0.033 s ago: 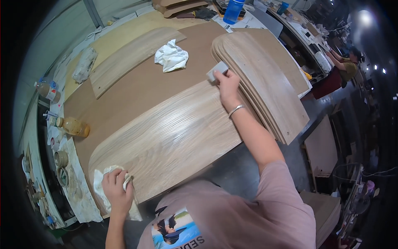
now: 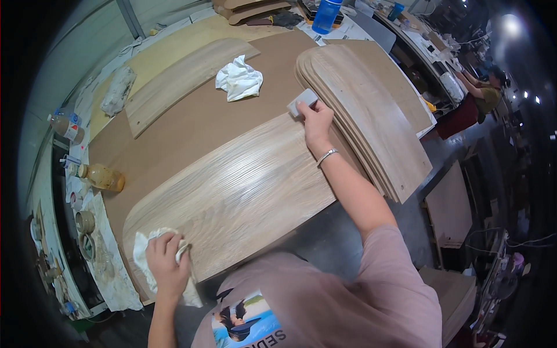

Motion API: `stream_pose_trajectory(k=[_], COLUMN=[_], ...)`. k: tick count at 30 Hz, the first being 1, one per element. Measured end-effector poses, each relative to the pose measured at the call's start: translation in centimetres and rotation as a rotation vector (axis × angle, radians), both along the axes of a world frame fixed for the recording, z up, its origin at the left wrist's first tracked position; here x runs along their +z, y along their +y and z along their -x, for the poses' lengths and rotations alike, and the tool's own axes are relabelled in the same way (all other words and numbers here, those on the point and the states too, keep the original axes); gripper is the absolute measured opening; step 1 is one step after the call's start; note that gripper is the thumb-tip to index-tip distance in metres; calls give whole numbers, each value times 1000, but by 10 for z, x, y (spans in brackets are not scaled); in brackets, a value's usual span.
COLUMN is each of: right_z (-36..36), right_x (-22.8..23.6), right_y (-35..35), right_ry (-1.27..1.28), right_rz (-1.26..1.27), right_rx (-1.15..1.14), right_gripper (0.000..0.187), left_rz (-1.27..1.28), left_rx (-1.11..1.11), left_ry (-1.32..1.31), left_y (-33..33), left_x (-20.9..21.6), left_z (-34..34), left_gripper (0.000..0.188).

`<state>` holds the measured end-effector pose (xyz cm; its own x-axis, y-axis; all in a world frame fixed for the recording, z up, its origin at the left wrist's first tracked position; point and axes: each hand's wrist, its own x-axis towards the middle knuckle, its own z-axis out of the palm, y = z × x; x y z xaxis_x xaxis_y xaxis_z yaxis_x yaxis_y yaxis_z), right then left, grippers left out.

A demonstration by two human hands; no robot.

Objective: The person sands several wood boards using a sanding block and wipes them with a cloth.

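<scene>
A wood-grain board (image 2: 232, 188) with a rounded left end lies on the brown sheet in front of me. My left hand (image 2: 167, 261) is closed on a crumpled white cloth (image 2: 146, 246) at the board's near left corner, and part of the cloth hangs over the edge. My right hand (image 2: 318, 122) pinches a small flat grey block (image 2: 301, 103) at the board's far right corner. Beside that hand rises a stack of similar boards (image 2: 362, 107). A second white cloth (image 2: 239, 78) lies crumpled beyond the board.
Another wood-grain board (image 2: 185, 81) lies at the back left. A bottle of amber liquid (image 2: 103, 177), a clear bottle (image 2: 65, 126) and tape rolls (image 2: 87, 246) line the left side. A blue bottle (image 2: 326, 16) stands at the back. Another person (image 2: 484, 95) works at the far right.
My left hand and its cloth have shifted slightly to the right. My right hand has moved a little to the left with the grey block, whose face has tilted slightly.
</scene>
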<state>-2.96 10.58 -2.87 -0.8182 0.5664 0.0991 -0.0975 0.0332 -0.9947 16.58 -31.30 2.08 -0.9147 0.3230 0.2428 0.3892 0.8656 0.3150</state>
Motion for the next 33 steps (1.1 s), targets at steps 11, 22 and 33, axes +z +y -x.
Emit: stream_pose_trajectory(k=[11,22,33], right_z=[20,-1,9], right_x=[0,-8,-15], right_y=[38,104,91], right_ry=[33,-139,-110], right_rz=[117,-70,-106], right_rx=[285,692,763], right_gripper=[19,28,27], left_rz=[0,15,1], left_rx=[-90,-59,-73], left_ry=[68,63,62], left_y=[114,117,120], left_x=[-12,-11,-13], left_z=[39,38,36], left_gripper=[47,45,46])
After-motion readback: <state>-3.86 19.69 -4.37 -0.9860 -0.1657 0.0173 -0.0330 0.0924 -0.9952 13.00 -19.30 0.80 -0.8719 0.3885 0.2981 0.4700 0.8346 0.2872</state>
